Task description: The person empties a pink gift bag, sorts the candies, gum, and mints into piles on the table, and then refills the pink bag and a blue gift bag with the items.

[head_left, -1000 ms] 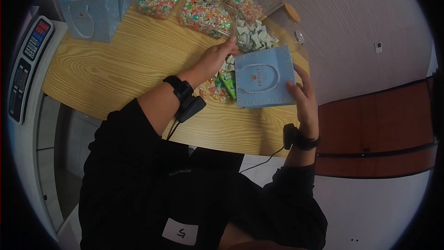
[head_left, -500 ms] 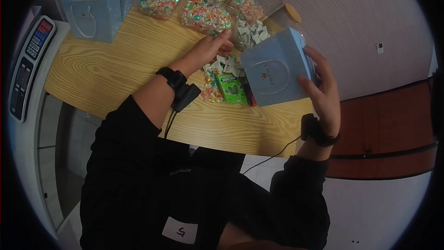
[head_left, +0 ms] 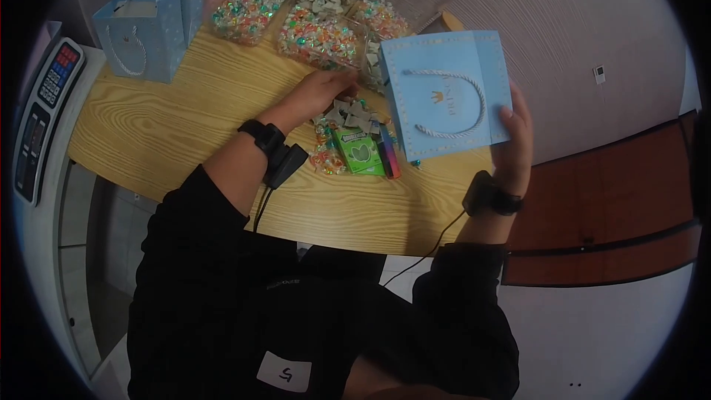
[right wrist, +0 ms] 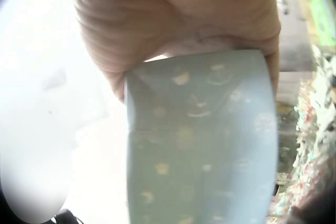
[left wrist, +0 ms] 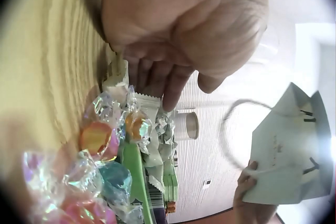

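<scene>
A light blue paper bag with a white rope handle (head_left: 444, 96) is held up off the table by the right hand (head_left: 515, 137), thumb on its front and fingers behind. In the right wrist view that hand (right wrist: 178, 19) grips the bag's end (right wrist: 202, 129). My left hand (head_left: 318, 96) lies beside a pile of grey-white wrapped pieces (head_left: 352, 115); in the left wrist view the hand's (left wrist: 184, 29) fingertips touch the wrappers (left wrist: 149, 108). A green box (head_left: 359, 152), a dark-and-pink box (head_left: 389, 159) and shiny wrapped candies (head_left: 326, 159) lie together on the table.
Clear containers of wrapped candies (head_left: 248, 11) (head_left: 318, 37) stand along the back. Two blue bags (head_left: 141, 41) stand at the back left, near a scale (head_left: 44, 115). A cable hangs from the right wrist camera.
The bag was lifted off the pile, swung right and turned, uncovering the green and dark-and-pink boxes. My left hand has moved slightly left and down, to the pile's edge.
</scene>
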Available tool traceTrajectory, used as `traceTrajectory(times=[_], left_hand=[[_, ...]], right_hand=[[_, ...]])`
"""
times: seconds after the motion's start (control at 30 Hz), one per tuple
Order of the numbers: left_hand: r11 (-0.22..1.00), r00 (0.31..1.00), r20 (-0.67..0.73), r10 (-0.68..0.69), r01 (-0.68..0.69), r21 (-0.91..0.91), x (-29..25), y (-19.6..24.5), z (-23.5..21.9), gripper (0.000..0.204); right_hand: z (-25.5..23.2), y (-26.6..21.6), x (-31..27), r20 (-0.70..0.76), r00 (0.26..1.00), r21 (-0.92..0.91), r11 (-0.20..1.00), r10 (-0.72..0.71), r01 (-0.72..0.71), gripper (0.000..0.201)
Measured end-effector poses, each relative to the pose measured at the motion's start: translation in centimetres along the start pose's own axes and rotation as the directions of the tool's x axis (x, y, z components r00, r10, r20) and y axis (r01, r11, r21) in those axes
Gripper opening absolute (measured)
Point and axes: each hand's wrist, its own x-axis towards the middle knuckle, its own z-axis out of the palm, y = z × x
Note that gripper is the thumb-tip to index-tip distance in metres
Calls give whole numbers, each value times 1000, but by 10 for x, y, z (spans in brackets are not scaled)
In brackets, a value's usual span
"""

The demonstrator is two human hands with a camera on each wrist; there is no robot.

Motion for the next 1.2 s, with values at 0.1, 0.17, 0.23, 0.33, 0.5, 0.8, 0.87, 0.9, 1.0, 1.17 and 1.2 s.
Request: traceTrajectory(times=[0.1, 0.17, 0.23, 0.33, 0.5, 0.8, 0.87, 0.9, 1.0, 1.17, 1.2], left_hand=[[996, 999, 1, 49, -49, -74, 6, -13, 0, 47], [997, 997, 17, 73, -73, -16, 6, -15, -2, 42], [1000, 1000, 30, -6, 7, -16, 5, -10, -1, 38], [999, 1000, 2, -18, 18, -30, 7, -10, 0, 27], [877, 903, -115, 414, -362, 317, -17, 31, 23, 32], [633, 672, -168, 722, -543, 552, -65, 98, 45, 60], [574, 627, -173, 759, -520, 632, -78, 108, 45, 59], [469, 549, -165, 819, -476, 744, -84, 115, 45, 54], [350, 647, -12, 762, -397, 849, -103, 135, 43, 41], [330, 772, 24, 635, -298, 896, -142, 171, 1, 20], [295, 803, 51, 593, -276, 915, -155, 181, -11, 19]], right_hand=[[-30, 52, -3, 2, 996, 498, 864, 88, -77, 56], [-40, 91, -7, 110, 991, 792, 609, -74, -43, 54], [-34, 119, -1, 207, 974, 934, 314, -94, -168, 47], [-30, 150, 5, 196, 963, 944, 300, -187, -134, 45], [15, 113, -12, 10, 995, 963, 266, 101, -37, 67], [44, 101, -21, 103, 995, 813, 575, 18, -94, 67], [47, 103, -24, 129, 991, 803, 582, 37, -126, 69], [49, 105, -26, 133, 990, 789, 601, 41, -131, 69], [55, 111, -30, 208, 976, 745, 636, 67, -202, 73], [72, 84, -32, 311, 950, 668, 717, -26, -199, 92], [71, 85, -30, 327, 945, 661, 721, -28, -207, 92]])
